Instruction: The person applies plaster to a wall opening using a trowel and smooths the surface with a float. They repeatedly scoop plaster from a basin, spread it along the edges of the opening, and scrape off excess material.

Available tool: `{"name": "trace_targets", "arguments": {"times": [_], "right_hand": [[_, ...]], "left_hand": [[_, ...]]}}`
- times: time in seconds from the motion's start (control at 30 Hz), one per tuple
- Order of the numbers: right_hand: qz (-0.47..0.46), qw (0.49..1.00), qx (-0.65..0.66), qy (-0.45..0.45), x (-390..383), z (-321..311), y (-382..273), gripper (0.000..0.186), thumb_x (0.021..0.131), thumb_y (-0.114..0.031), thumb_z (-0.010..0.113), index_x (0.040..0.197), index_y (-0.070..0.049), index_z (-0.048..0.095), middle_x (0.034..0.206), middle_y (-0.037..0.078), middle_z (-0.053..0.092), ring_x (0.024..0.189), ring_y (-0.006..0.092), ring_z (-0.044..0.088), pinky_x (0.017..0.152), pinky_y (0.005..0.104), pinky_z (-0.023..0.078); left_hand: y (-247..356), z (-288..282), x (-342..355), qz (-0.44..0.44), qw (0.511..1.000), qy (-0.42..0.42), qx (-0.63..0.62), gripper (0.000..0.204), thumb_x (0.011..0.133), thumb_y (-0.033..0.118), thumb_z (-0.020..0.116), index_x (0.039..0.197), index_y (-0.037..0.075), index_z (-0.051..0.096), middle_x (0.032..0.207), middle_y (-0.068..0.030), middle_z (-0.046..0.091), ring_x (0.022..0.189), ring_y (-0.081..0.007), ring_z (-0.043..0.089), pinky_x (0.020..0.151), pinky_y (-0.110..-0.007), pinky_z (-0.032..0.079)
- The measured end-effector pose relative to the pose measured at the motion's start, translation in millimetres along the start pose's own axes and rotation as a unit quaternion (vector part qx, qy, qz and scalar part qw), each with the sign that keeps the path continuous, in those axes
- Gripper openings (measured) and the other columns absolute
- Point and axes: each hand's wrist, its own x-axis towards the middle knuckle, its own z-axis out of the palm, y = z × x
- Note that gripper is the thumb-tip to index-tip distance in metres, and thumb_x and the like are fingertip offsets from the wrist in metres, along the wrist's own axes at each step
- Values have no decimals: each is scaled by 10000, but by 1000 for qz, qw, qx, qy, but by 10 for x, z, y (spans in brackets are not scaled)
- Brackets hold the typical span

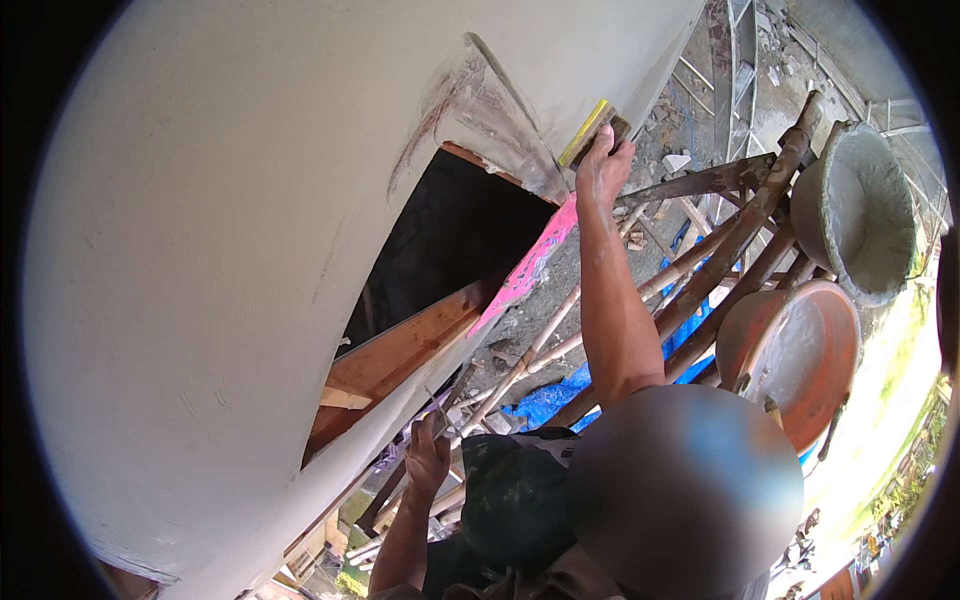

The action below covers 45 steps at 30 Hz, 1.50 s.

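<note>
My right hand (pixel 604 170) reaches up along the wall, its fingers closed round a plaster float (pixel 585 138) with a yellow edge. The float is at the wall's edge, just beyond a corner of the dark opening (pixel 445 235). A smeared patch of grey-brown plaster (pixel 490 110) borders that corner. Lower down, my left hand (pixel 428 457) is closed on a thin metal tool (pixel 438 402), seen nearly edge-on, near the opening's lower side. A blurred round area hides part of my right arm and body.
Wooden boards (pixel 400 355) lie inside the opening; a pink strip (pixel 530 265) runs along its edge. To the right, scaffold poles (pixel 715 270) stand beside a grey-crusted basin (pixel 870 215) and an orange basin (pixel 790 355), both with grey mix. Blue sheeting (pixel 550 397) and rubble lie below.
</note>
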Motion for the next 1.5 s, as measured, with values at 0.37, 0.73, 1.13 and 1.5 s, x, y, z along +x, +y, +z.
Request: {"name": "trace_targets", "arguments": {"times": [0.37,0.73,1.13,1.5], "right_hand": [[-208,975,74,-38,-571,-229,-966,317,968,-245,561,1132,26,546,1047,166,567,971,250,571,857,406,444],[-32,995,74,-61,-575,-79,-380,398,994,-303,517,1193,43,518,1071,185,581,1021,270,583,886,371,450],[153,985,75,31,305,-100,614,379,968,-306,533,1102,49,548,965,174,641,860,242,623,799,377,485],[-161,981,99,47,2322,-2536,-1911,385,917,-371,628,1009,1,659,803,82,663,604,147,604,547,280,501]], "left_hand": [[72,218,211,-5,1000,2,-25,430,832,29,478,1260,-16,479,1061,-314,561,940,-504,561,804,-544,483],[-34,277,108,-8,1000,26,-7,402,878,66,455,1269,-28,467,1048,-307,562,899,-492,567,762,-523,495],[166,377,116,8,998,8,-66,453,876,16,535,1320,27,446,1025,-242,566,857,-436,581,716,-469,485],[205,523,540,34,997,-49,-58,450,842,47,514,1287,27,451,1046,-231,542,926,-466,584,769,-505,485]]}}
